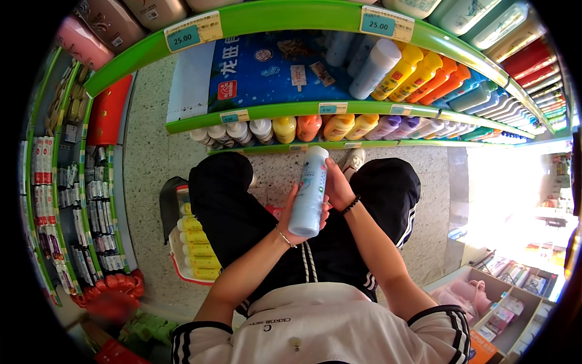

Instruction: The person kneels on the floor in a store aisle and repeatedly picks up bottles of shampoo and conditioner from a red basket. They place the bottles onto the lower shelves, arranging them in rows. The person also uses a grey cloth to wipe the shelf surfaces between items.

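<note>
Between my knees I hold a light blue plastic bottle (308, 200) with a white cap, tilted and bearing printed writing. My left hand (287, 216) wraps around its lower part, and its fingertips show on the bottle's right side. Against the upper right side rests my right hand (337, 185), its fingers partly hidden behind the bottle. Ahead, a similar pale blue bottle (375, 69) stands at the front of the middle shelf, beside yellow bottles (400, 73) and orange ones. Darker blue bottles are in shadow behind it.
A green shelf edge (291, 20) with price tags juts out above. Bottles line the lowest shelf (273, 148). A basket (175, 255) of yellow tubular packs stands by my left knee. Racks (97, 204) stand at left, a divided display bin (495, 295) at lower right.
</note>
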`<control>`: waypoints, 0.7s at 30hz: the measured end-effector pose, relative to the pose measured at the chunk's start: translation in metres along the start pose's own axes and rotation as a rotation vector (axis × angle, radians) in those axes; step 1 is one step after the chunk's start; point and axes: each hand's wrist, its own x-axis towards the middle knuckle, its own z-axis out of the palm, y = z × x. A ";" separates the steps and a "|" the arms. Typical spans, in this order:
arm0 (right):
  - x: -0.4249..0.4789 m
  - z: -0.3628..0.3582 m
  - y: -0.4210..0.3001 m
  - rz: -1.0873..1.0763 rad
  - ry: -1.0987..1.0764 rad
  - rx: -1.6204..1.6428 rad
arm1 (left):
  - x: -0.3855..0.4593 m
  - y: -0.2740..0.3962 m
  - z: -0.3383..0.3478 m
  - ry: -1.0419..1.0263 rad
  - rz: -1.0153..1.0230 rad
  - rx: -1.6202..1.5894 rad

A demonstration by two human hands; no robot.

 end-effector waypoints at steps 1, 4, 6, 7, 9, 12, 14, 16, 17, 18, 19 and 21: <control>-0.001 -0.001 0.000 0.055 0.025 0.014 | 0.000 -0.003 0.001 0.015 -0.008 -0.054; 0.001 -0.005 0.001 0.186 0.081 0.046 | -0.001 -0.009 0.003 0.063 -0.018 -0.188; 0.001 -0.011 0.003 0.240 0.108 0.065 | 0.000 -0.014 0.007 0.136 0.039 -0.271; 0.003 -0.012 0.005 0.257 0.133 0.057 | -0.001 -0.015 0.009 0.146 0.064 -0.275; 0.007 -0.020 0.008 0.278 0.139 0.037 | -0.005 -0.016 0.011 0.145 0.038 -0.234; 0.011 -0.027 0.003 0.371 -0.104 0.119 | -0.006 -0.009 0.001 0.214 0.171 0.105; 0.006 -0.007 0.006 0.193 0.131 -0.044 | -0.009 -0.004 0.002 0.318 0.243 0.255; 0.003 -0.004 0.003 0.124 0.112 -0.096 | -0.012 -0.002 0.012 0.371 0.270 0.365; 0.004 0.001 0.008 0.076 0.098 -0.120 | -0.014 0.000 0.007 0.393 0.261 0.409; 0.002 0.008 0.008 0.068 0.058 -0.108 | -0.016 -0.002 0.014 0.452 0.286 0.429; 0.001 0.013 0.010 0.058 0.020 -0.094 | -0.020 -0.001 0.017 0.443 0.325 0.458; 0.005 0.012 0.018 0.065 0.006 -0.094 | -0.036 0.003 0.025 0.423 0.396 0.517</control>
